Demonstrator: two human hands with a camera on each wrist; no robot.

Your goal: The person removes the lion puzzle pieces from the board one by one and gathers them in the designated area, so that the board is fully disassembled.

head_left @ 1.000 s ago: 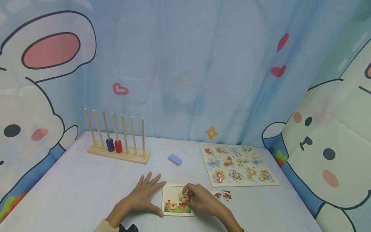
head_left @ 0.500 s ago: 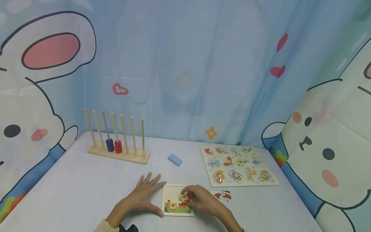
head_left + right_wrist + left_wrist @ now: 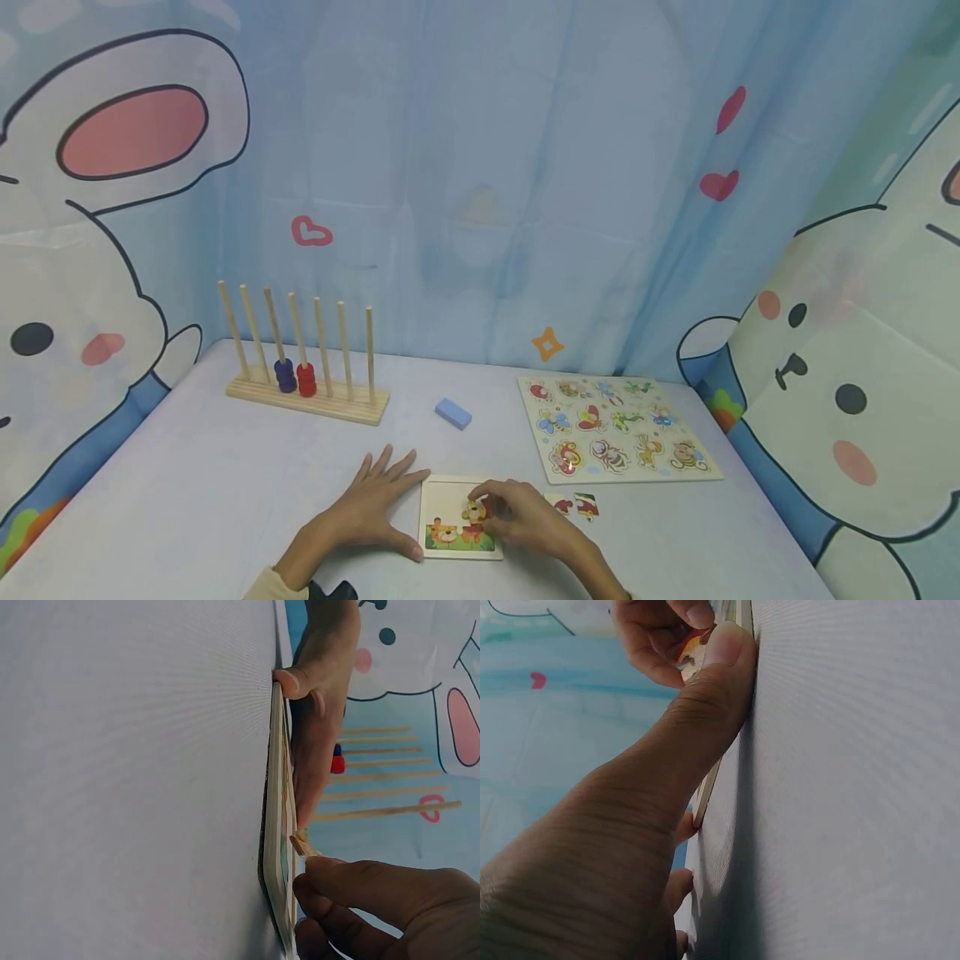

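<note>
A small square wooden jigsaw tray (image 3: 447, 498) lies near the table's front, its lower row filled with printed animal pieces (image 3: 444, 535). Along its left side my left hand (image 3: 366, 507) is spread, thumb at the near corner and index finger at the far corner. Above the tray's right half, my right hand (image 3: 531, 518) pinches a jigsaw piece (image 3: 475, 510) with a yellow animal head. The right wrist view shows that piece (image 3: 302, 846) tilted between thumb and fingertips, over the tray's surface. My right fingers hide the tray's right edge in part.
Two loose jigsaw pieces (image 3: 587, 505) lie just right of my right hand. Behind them is a bug-picture peg board (image 3: 630, 473). A blue block (image 3: 453, 413) sits farther back, and a wooden peg rack (image 3: 307, 402) with blue and red beads stands back left.
The right hand's fingers and the pinched jigsaw piece have shifted very slightly over the tray. My left hand and the other objects keep their places.
</note>
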